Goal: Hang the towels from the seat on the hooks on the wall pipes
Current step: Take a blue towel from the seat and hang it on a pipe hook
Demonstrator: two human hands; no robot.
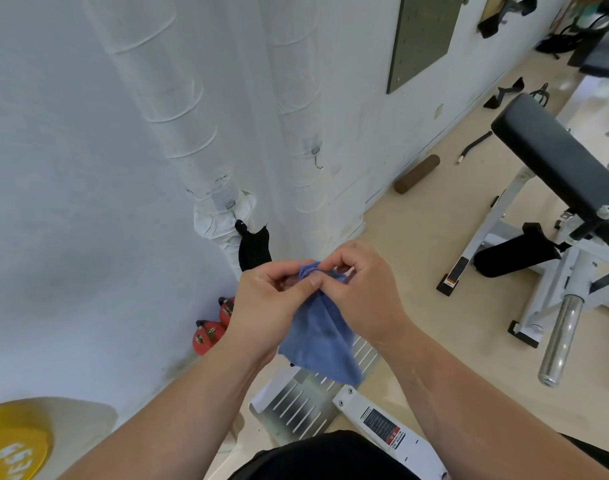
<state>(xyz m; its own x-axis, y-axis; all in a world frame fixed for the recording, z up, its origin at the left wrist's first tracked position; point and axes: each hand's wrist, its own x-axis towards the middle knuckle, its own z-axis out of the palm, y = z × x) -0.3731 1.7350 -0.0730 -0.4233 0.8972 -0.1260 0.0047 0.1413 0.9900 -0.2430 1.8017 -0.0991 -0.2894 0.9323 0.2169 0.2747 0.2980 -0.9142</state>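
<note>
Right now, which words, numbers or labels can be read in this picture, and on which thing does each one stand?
Yellow weight plate: white characters, cut off and tilted, not readable.
Black and red sticker on the white machine frame: print too small.
Small dark print on the wall pipe: blurred.
Nothing can be quoted for sure.

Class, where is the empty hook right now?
Head view, upper middle: the empty hook is on the right pipe, up and right of the hung black towel.

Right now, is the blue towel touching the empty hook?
Apart. Head view: left hand and right hand pinch the blue towel well below the hook, a plain gap between them.
</note>
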